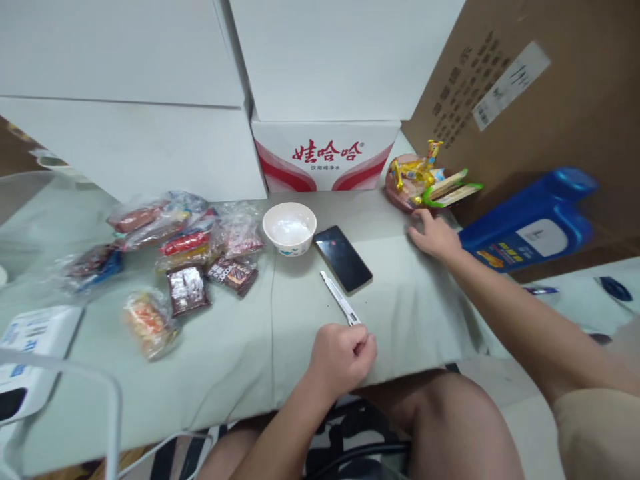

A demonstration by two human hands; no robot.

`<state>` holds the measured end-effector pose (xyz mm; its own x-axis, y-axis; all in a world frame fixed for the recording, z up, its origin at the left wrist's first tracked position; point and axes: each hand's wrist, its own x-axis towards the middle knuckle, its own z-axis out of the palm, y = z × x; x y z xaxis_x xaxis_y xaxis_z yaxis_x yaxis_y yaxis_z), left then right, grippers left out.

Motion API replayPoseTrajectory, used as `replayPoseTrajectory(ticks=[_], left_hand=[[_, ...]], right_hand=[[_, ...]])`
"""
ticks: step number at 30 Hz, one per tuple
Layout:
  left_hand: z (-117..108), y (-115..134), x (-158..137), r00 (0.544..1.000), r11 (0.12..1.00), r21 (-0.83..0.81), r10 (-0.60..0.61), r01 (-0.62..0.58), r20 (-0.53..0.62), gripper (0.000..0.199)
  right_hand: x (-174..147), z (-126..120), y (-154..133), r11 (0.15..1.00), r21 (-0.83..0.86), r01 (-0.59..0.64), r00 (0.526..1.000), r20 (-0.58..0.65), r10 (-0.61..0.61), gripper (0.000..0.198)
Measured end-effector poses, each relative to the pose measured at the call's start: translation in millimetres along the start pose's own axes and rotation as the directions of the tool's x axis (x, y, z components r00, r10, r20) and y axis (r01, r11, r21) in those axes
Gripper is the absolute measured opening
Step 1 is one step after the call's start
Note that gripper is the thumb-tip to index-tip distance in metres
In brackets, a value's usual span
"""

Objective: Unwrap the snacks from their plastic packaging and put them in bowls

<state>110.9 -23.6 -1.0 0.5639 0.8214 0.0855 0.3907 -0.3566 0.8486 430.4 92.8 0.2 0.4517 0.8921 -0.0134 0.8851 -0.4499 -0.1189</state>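
My left hand [343,357] rests as a loose fist near the table's front edge, with nothing visible in it. Just beyond its knuckles lies a white utility knife [340,298], its near end close to the hand. A black smartphone [344,259] lies flat beside the knife. At the right, my right hand [434,235] is low over the table with thumb and forefinger apart. Its forefinger is close to the rim of a pinkish bowl [397,193]. That bowl holds yellow-wrapped sweets [413,172] and green-edged packaged sticks [453,190].
A white bowl [290,227] stands mid-table. Several wrapped snacks [187,243] spread to its left. White cartons [327,157] line the back, and a brown carton [530,133] is at the right. A blue bottle [530,223] leans behind my right forearm. A white device [37,350] lies left.
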Motion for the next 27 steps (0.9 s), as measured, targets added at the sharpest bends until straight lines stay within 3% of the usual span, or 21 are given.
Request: replayPoseTrajectory(ticks=[4,8,11,14,17,20,23,25,27], left_hand=[[-1.5,-1.6,-1.0,1.000,1.000,-0.003,-0.004,0.004,0.027,0.035],[-1.9,-3.7,-0.5,0.999,1.000,0.007,0.006,-0.006,0.037,0.035],[-2.8,-4.1,-0.8,0.999,1.000,0.015,0.004,-0.005,0.044,0.036],[-5.6,-1.1,-3.7,0.998,0.999,0.047,0.001,-0.004,0.062,0.036],[-9.9,5.7,-10.6,0.996,0.993,0.121,-0.006,-0.005,0.085,0.032],[-15.9,12.5,-20.5,0.995,0.984,0.181,-0.018,-0.001,0.101,0.029],[-25.1,16.5,-30.2,0.994,0.980,0.193,-0.061,0.042,0.096,0.027],[-32.8,18.1,-35.3,0.992,0.983,0.169,-0.090,0.075,0.084,0.028],[-41.2,19.0,-38.9,0.990,0.987,0.125,-0.109,0.098,0.088,0.030]], right_hand=[[65.4,-2.9,-8.7,0.990,-0.105,0.097,0.995,0.001,-0.098,0.061],[152.8,1.1,-34.9,0.983,-0.022,0.180,0.983,-0.014,-0.180,0.059],[178.4,8.7,-53.5,0.969,0.014,0.246,0.969,-0.017,-0.246,0.049],[148.2,14.3,-57.9,0.957,0.007,0.289,0.957,-0.015,-0.289,0.037],[83.7,8.7,-49.7,0.937,-0.015,0.349,0.937,-0.023,-0.349,0.030],[19.6,-12.0,-41.3,0.910,-0.039,0.412,0.910,-0.038,-0.413,0.022],[-32.1,-45.5,-56.8,0.897,-0.132,0.422,0.889,-0.131,-0.438,0.018],[-64.7,-70.6,-89.4,0.840,-0.183,0.510,0.822,-0.182,-0.539,0.015],[-97.4,-91.2,-138.7,0.746,-0.186,0.639,0.712,-0.222,-0.666,0.015]])
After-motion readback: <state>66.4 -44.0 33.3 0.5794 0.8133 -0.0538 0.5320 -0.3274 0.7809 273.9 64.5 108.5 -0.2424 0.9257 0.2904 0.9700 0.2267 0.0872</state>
